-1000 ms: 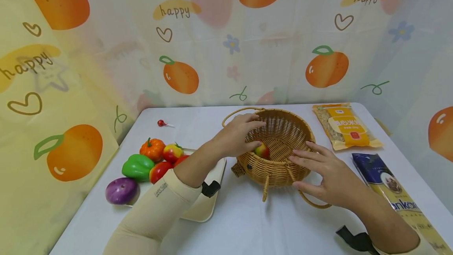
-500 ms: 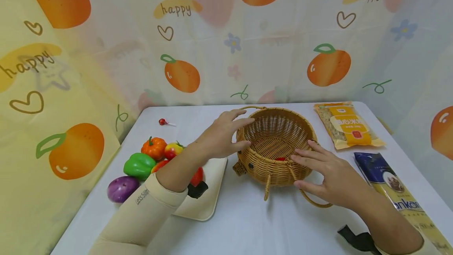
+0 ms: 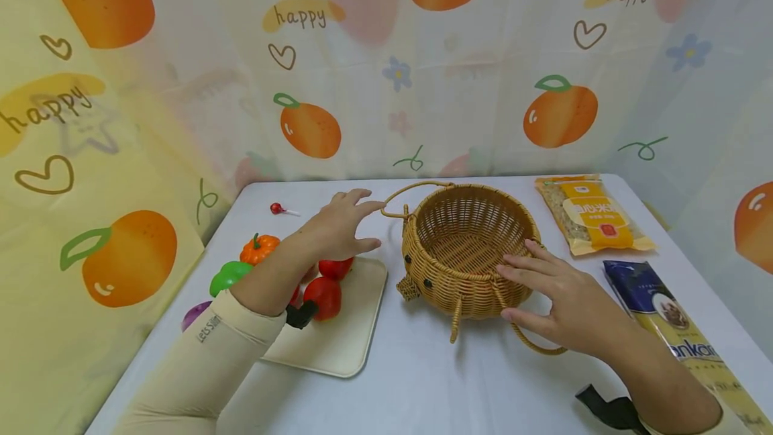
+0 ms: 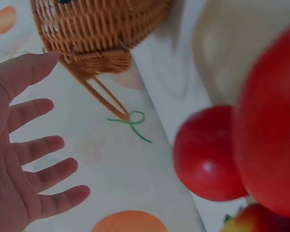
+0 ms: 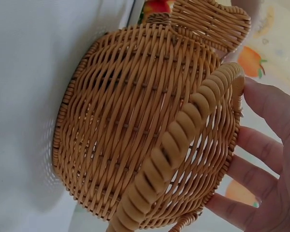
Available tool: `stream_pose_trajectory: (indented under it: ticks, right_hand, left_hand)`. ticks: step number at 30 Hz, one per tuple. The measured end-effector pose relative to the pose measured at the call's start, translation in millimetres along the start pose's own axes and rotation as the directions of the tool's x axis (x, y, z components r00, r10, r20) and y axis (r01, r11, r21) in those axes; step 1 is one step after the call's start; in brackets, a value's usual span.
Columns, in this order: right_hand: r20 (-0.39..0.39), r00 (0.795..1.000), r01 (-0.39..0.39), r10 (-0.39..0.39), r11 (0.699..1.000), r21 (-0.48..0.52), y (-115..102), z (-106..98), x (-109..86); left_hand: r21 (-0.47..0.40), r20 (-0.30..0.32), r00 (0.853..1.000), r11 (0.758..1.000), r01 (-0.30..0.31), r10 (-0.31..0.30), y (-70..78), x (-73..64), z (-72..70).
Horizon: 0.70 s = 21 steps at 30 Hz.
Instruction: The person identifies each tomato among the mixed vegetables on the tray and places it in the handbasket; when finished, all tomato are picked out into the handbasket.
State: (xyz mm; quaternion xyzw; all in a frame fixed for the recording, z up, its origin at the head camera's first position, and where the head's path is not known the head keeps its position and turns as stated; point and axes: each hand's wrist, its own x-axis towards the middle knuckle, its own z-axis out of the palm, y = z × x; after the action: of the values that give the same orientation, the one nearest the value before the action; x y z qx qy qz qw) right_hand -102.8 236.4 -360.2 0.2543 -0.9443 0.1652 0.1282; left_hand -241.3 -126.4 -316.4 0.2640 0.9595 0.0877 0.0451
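Note:
A woven wicker basket (image 3: 431,260) with a small animal face stands mid-table in the head view. My right hand (image 3: 561,297) rests its straight fingers on the rim's right side; the right wrist view has fingertips against the weave, near a curved handle (image 5: 169,150). Left of the basket, my left hand (image 3: 338,223) hovers with spread fingers and holds nothing. Under and beside it, red round fruits (image 3: 324,297) lie on a cream tray (image 3: 362,327). An orange pumpkin (image 3: 258,248), a green pepper (image 3: 228,278) and a purple vegetable (image 3: 194,314) are partly hidden by the left arm.
A red lollipop (image 3: 278,208) lies at the back left. At the right are a yellow bag of grains (image 3: 594,213) and a long blue and gold packet (image 3: 664,321). A printed curtain (image 3: 453,86) hangs behind the table.
A red and yellow fruit dropped into the basket and is now out of sight behind its front wall. My left hand has moved left from the basket to the tray. The right hand stays put.

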Motion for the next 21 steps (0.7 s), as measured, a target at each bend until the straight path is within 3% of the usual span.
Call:
stream_pose_trajectory:
  ticks: [4,9,18,21]
  right_hand:
    - [-0.016,1.0,0.011,-0.011,1.0,-0.002,0.7,0.5,0.1]
    - [-0.017,1.0,0.011,-0.011,1.0,0.002,1.2,0.8,0.7]
    - [0.01,1.0,-0.011,0.01,1.0,0.015,-0.4,-0.9,0.9]
    - [0.019,1.0,-0.02,0.02,1.0,0.015,-0.9,-1.2,1.0]
  left_hand:
    - [0.05,0.106,0.993,0.998,0.046,-0.051,-14.0,0.0,7.2]
    - [0.056,0.216,0.969,0.993,0.107,-0.117,-26.6,-1.0,17.1]
    - [0.027,0.314,0.934,0.984,0.174,-0.173,-37.7,-4.0,30.3]
    - [0.013,0.326,0.93,0.985,0.173,-0.168,-39.6,-4.3,32.5]
